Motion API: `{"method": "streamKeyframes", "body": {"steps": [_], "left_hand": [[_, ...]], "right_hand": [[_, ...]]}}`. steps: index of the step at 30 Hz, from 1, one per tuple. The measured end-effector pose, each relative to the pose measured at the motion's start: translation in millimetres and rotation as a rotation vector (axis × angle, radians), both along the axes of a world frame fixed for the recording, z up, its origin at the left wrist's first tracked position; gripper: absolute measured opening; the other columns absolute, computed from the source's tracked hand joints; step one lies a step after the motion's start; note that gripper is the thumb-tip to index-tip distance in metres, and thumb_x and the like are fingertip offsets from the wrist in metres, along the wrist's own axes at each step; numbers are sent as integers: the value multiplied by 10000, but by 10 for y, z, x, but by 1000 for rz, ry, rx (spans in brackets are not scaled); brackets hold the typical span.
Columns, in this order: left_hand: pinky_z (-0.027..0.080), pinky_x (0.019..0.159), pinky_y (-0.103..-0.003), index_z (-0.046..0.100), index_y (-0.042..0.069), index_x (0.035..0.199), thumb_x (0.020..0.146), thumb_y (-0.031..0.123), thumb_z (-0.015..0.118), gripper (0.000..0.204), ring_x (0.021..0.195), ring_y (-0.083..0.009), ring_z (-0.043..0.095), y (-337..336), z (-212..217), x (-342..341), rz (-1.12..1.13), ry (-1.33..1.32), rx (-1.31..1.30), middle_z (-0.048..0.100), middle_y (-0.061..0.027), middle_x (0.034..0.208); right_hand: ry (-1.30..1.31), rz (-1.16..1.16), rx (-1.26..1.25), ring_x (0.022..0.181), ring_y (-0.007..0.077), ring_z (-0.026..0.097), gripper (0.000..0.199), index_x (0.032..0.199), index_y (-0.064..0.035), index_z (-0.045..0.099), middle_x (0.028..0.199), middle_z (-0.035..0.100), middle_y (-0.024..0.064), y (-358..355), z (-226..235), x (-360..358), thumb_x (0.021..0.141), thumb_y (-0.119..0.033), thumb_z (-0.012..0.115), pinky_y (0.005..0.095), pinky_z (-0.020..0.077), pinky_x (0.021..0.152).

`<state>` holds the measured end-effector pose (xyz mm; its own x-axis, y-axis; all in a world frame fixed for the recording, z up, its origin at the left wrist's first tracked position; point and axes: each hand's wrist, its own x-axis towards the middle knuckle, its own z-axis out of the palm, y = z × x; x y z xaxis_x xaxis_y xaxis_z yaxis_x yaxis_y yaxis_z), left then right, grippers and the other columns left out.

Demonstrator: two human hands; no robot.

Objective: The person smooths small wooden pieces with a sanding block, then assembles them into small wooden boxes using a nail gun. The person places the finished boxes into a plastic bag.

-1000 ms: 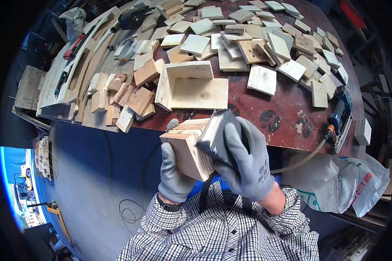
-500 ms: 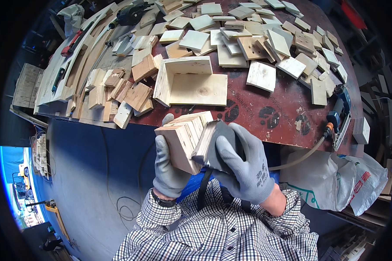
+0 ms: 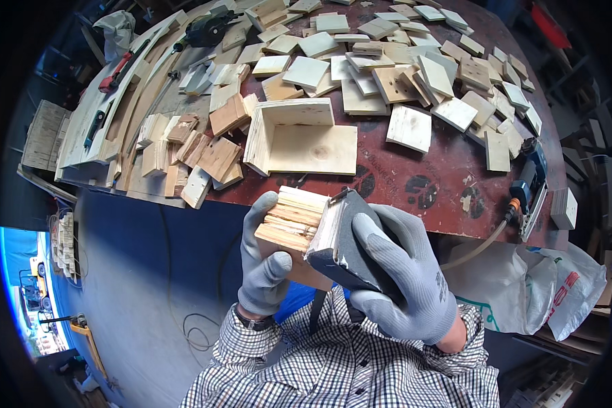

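presently both hands gloved in grey knit. left hand (image 3: 265,265): fingers wrapped up the near side of a stack of small wooden blocks (image 3: 294,228), thumb on its lower face; the grip is closed on the stack. right hand (image 3: 404,279): fingers curled over a dark-faced sanding block (image 3: 336,238), clenched on it, its pale edge pressed flat against the right side of the stack. stack and sanding block sit in front of the chest, just off the near edge of the red-brown workbench (image 3: 421,183), above a checked shirt (image 3: 347,367).

packages: white plastic sack (image 3: 557,285) with red and green print, slumped below the bench's right end; print too small to tell.

containers: open wooden box (image 3: 299,139), pale, lying on the bench just beyond the hands; nothing visible inside but bare board.

around: many square plywood offcuts (image 3: 408,126) scattered over the far half of the bench; darker short boards (image 3: 211,156) heaped at the left beside long pale planks (image 3: 109,115). blue power tool (image 3: 530,180) with a tan hose at the right edge. blue floor (image 3: 136,285) to the left with a thin cable lying looped.
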<state>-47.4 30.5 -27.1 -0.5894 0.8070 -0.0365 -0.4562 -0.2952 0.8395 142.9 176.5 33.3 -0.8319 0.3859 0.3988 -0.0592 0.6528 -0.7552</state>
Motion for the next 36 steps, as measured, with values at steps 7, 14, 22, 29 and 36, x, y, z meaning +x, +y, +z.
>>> {"method": "streamKeyframes", "body": {"steps": [7,14,22,29,36], "left_hand": [[453,1184,-481,445,104,1571,732,441,996,1059,1400,-327,528,-93,-83,-212,-84,704,154,489,-210,1518],[458,1193,-473,210,69,1676,716,337,1027,1288,1425,-321,526,-62,-66,-207,-28,611,133,459,-178,1568],[511,1153,-443,303,71,1625,634,403,1053,1287,1358,-323,571,-131,-45,-150,-37,957,4,491,-191,1495],[526,1041,-504,441,208,1372,679,290,1027,911,1285,-374,561,-74,94,-45,203,1456,-15,556,-151,1424],[506,1046,-541,680,465,1156,731,391,906,487,1319,-344,511,-347,108,-175,127,1863,-31,546,-10,1353]], "right_hand": [[-11,-260,-254,1307,402,565,668,1546,45,488,1410,568,267,416,-407,-105,974,-227,701,457,435,1150],[-175,43,105,1202,437,592,747,1564,-116,537,1397,547,278,109,139,8,898,-342,786,513,458,1052],[-111,-294,81,1177,456,597,668,1506,15,523,1317,578,290,279,-285,-204,941,-279,724,517,488,1029],[-134,-225,-6,1193,445,584,688,1555,-13,491,1350,559,294,55,-286,-225,970,-320,685,516,472,1050],[-3,-173,-138,1208,430,606,675,1527,18,523,1342,596,283,235,-134,-106,963,-298,717,472,475,1090]]}}
